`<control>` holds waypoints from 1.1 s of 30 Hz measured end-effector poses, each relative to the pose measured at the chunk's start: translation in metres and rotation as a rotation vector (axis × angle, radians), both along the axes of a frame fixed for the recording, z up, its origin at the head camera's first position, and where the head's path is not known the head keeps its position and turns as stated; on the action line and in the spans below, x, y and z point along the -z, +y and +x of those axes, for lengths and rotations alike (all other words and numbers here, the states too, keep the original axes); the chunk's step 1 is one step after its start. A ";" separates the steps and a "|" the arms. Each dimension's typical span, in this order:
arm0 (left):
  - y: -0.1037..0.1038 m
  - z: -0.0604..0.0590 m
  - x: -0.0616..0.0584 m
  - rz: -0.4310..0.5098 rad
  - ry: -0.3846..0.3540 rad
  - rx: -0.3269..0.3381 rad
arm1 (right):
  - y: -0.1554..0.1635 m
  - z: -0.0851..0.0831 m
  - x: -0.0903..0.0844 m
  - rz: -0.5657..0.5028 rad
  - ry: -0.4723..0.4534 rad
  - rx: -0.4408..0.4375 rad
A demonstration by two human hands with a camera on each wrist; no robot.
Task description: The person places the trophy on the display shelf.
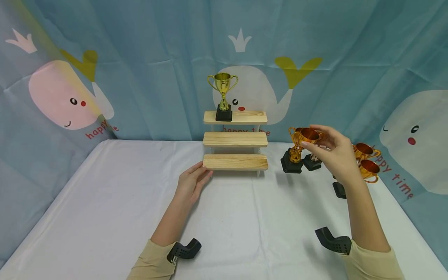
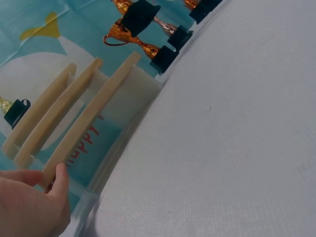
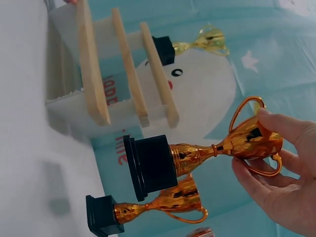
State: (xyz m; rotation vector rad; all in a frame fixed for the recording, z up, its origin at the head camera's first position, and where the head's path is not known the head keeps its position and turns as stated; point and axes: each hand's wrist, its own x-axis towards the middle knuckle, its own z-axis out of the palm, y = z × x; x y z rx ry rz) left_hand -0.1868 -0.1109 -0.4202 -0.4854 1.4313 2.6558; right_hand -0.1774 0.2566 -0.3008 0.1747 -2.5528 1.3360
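Observation:
A stepped display stand (image 1: pixel 235 162) has three pale wooden shelves on whitish side supports. On the left part of its top shelf stands a gold trophy cup (image 1: pixel 223 89) with a black base. My left hand (image 1: pixel 192 182) pinches the left end of the lowest shelf, its thumb and a finger at the board's end in the left wrist view. To the right of the stand, my right hand (image 1: pixel 334 151) holds an orange-bronze trophy cup (image 3: pixel 252 140) by its cup, between the handles. The trophy is off the table, its black base (image 3: pixel 153 165) towards the stand.
Behind the held trophy, another bronze trophy (image 3: pixel 180 197) stands on the white table (image 1: pixel 231 217). More bronze trophies (image 1: pixel 370 168) are at the table's right side, partly hidden by my right arm. A blue curtain (image 1: pixel 150 93) with printed whales hangs behind the table.

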 end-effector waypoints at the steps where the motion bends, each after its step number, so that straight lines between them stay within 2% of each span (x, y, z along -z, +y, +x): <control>1: 0.000 0.000 0.000 -0.004 0.001 0.003 | -0.001 -0.001 -0.001 0.000 0.004 -0.002; 11: -0.001 0.000 0.001 -0.008 0.015 0.010 | -0.009 -0.009 -0.017 -0.018 0.038 -0.046; 22: -0.002 0.000 0.000 0.015 0.002 0.011 | -0.021 -0.018 -0.032 0.005 0.029 -0.038; 33: -0.003 -0.001 0.001 0.015 0.005 0.015 | -0.034 -0.029 -0.050 -0.024 0.036 -0.046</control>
